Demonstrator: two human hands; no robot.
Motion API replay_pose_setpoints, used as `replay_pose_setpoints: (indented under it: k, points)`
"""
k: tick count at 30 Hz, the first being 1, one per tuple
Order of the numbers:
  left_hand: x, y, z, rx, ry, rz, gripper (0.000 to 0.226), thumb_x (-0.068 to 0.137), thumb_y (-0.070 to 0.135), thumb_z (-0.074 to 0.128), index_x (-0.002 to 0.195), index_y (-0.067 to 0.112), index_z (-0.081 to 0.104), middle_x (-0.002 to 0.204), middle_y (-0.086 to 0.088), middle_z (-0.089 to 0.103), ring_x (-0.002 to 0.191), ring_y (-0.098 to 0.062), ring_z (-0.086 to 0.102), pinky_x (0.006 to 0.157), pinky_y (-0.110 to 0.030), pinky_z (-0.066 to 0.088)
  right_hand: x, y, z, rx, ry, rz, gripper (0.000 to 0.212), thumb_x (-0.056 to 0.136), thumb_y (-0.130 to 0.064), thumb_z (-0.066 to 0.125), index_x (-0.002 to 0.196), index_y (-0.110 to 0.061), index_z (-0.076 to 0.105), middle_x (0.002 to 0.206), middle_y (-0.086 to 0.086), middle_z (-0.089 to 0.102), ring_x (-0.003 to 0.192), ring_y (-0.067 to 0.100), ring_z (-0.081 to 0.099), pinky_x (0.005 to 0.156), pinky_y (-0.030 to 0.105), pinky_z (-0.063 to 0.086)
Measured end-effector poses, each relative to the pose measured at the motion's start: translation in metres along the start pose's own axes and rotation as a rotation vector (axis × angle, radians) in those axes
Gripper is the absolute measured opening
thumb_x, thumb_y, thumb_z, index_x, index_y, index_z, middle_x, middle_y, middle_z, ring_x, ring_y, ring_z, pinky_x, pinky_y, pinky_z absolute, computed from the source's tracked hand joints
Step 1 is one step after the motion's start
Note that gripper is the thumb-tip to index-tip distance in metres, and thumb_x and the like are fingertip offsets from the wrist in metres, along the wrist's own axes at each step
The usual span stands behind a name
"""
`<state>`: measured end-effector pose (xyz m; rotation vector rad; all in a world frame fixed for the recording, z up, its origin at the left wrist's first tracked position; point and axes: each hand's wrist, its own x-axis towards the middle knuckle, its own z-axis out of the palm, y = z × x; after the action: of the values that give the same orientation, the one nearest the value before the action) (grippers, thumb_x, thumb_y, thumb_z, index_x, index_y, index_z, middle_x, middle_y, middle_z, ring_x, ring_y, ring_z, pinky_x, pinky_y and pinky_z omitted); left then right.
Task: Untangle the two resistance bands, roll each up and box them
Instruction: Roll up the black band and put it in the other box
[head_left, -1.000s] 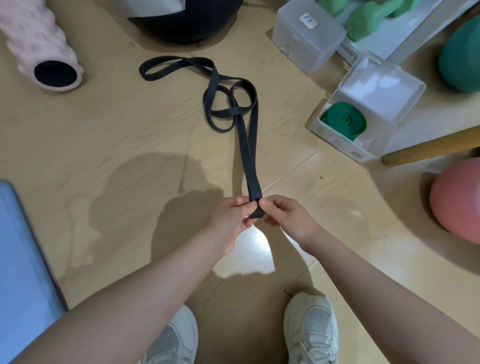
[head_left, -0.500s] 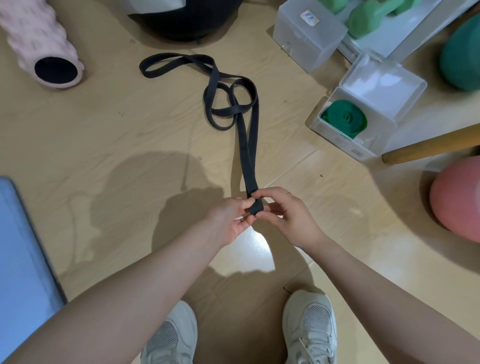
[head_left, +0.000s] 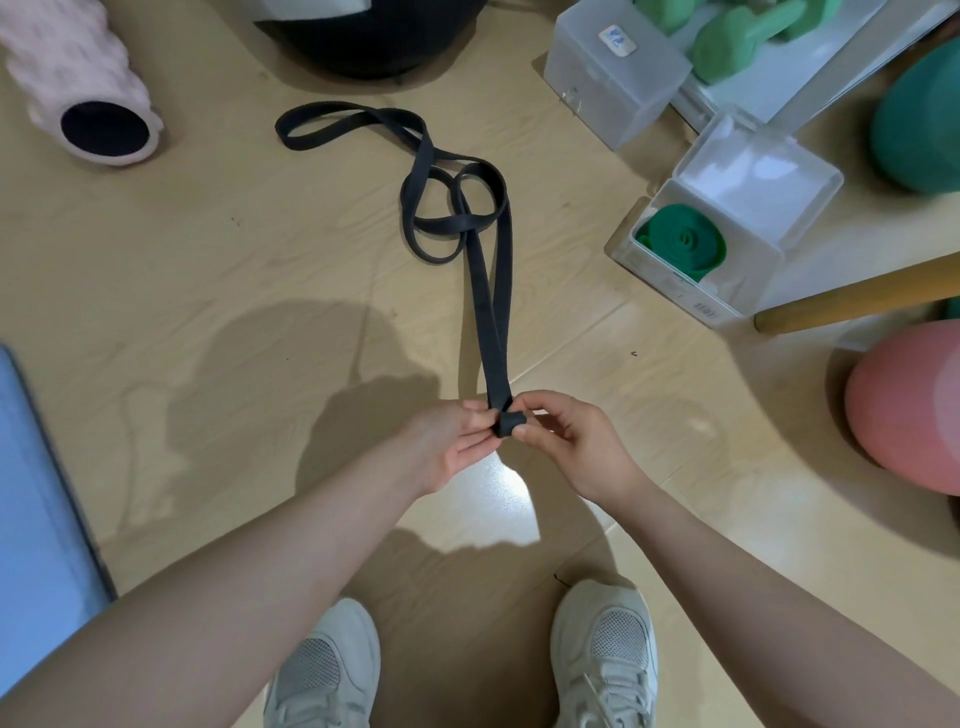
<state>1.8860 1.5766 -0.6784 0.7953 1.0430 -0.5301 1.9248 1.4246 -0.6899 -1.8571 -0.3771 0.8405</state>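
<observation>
We pinch the near end of the black resistance band (head_left: 493, 322) between our left hand (head_left: 451, 441) and right hand (head_left: 566, 441), a small roll begun at the fingertips (the far loops lie on the wooden floor (head_left: 208, 270)). The green band (head_left: 680, 241) sits coiled inside the open clear box (head_left: 727, 218).

closed box (head_left: 613, 73) sticker, open box (head_left: 696, 304) barcode, both unreadable

The near end of the flat black rubber resistance band (head_left: 491, 317) was only pinched flat a second ago; now it is curled into a small tight roll between the left hand (head_left: 451, 441) and right hand (head_left: 563, 439).
</observation>
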Motion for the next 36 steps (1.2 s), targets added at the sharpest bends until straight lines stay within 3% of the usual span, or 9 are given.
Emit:
replay_pose_setpoints:
  k: [6, 9, 14, 16, 20, 25, 29, 33, 36]
  points:
    - [0.002, -0.003, -0.005, 0.016, -0.054, 0.009, 0.016, 0.091, 0.005, 0.054, 0.106, 0.002, 0.059, 0.099, -0.016, 0.068, 0.086, -0.021, 0.067, 0.066, -0.023, 0.058, 0.002, 0.003, -0.004, -0.062, -0.061, 0.015, 0.010, 0.090, -0.005, 0.056, 0.095, 0.000, 0.063, 0.084, 0.028, 0.058, 0.068, 0.023, 0.047, 0.069, 0.029, 0.040]
    - [0.000, -0.006, -0.002, 0.046, -0.012, 0.004, 0.009, 0.090, 0.013, 0.060, 0.098, 0.011, 0.059, 0.094, -0.012, 0.069, 0.081, -0.020, 0.068, 0.065, -0.023, 0.058, 0.004, 0.006, -0.004, -0.036, -0.091, 0.060, 0.026, 0.090, -0.018, 0.052, 0.093, 0.006, 0.061, 0.084, 0.032, 0.055, 0.072, 0.015, 0.044, 0.068, 0.029, 0.036]
    - [0.000, -0.010, -0.003, 0.058, 0.031, -0.009, 0.009, 0.091, 0.003, 0.055, 0.096, 0.011, 0.057, 0.091, -0.014, 0.068, 0.074, -0.022, 0.068, 0.059, -0.023, 0.058, 0.006, 0.005, -0.002, 0.059, -0.078, 0.179, 0.017, 0.090, -0.007, 0.057, 0.074, -0.012, 0.063, 0.074, 0.013, 0.060, 0.072, 0.013, 0.051, 0.068, 0.018, 0.042]
    - [-0.001, -0.011, -0.003, 0.035, 0.024, -0.011, 0.011, 0.091, 0.002, 0.054, 0.101, 0.006, 0.058, 0.092, -0.016, 0.069, 0.075, -0.023, 0.069, 0.060, -0.024, 0.058, 0.006, 0.005, 0.000, 0.102, -0.068, 0.208, 0.017, 0.088, -0.004, 0.059, 0.074, -0.013, 0.060, 0.075, 0.010, 0.061, 0.070, 0.013, 0.055, 0.067, 0.014, 0.045]
    - [-0.004, -0.012, -0.003, -0.001, -0.028, 0.001, 0.012, 0.094, 0.009, 0.052, 0.101, 0.003, 0.060, 0.087, -0.014, 0.072, 0.076, -0.022, 0.071, 0.063, -0.022, 0.057, 0.006, 0.008, 0.005, 0.125, 0.005, 0.225, 0.012, 0.089, -0.006, 0.057, 0.078, -0.003, 0.056, 0.072, 0.014, 0.062, 0.068, 0.016, 0.058, 0.074, 0.028, 0.047]
    - [-0.007, -0.016, -0.007, -0.039, -0.102, 0.035, 0.024, 0.091, 0.012, 0.057, 0.111, -0.001, 0.060, 0.105, -0.019, 0.069, 0.091, -0.024, 0.070, 0.072, -0.019, 0.056, 0.009, 0.001, -0.001, 0.164, -0.037, 0.235, 0.013, 0.092, -0.011, 0.054, 0.084, -0.002, 0.060, 0.075, 0.017, 0.065, 0.067, 0.015, 0.063, 0.076, 0.030, 0.054]
    - [-0.007, -0.011, -0.010, -0.001, -0.064, 0.045, 0.025, 0.089, 0.017, 0.061, 0.108, 0.001, 0.063, 0.101, -0.019, 0.070, 0.086, -0.026, 0.071, 0.068, -0.020, 0.057, 0.009, 0.000, 0.004, 0.169, -0.061, 0.248, 0.010, 0.092, -0.009, 0.055, 0.082, -0.007, 0.059, 0.073, 0.010, 0.065, 0.064, 0.007, 0.063, 0.069, 0.020, 0.050]
    - [-0.009, -0.015, -0.008, 0.160, -0.041, 0.097, 0.015, 0.082, 0.015, 0.069, 0.095, 0.009, 0.066, 0.091, -0.008, 0.072, 0.075, -0.011, 0.071, 0.069, -0.015, 0.055, 0.009, 0.000, 0.005, 0.146, -0.068, 0.289, 0.008, 0.089, -0.013, 0.061, 0.081, -0.010, 0.060, 0.076, 0.011, 0.067, 0.069, 0.012, 0.066, 0.076, 0.028, 0.052]
    - [-0.004, -0.018, -0.011, 0.307, 0.011, 0.202, 0.012, 0.081, 0.014, 0.071, 0.092, 0.011, 0.068, 0.077, 0.002, 0.072, 0.066, -0.004, 0.068, 0.073, -0.015, 0.053, 0.008, -0.004, 0.009, 0.300, -0.031, 0.389, 0.008, 0.089, -0.011, 0.061, 0.081, -0.008, 0.058, 0.078, 0.015, 0.067, 0.065, 0.011, 0.067, 0.067, 0.027, 0.045]
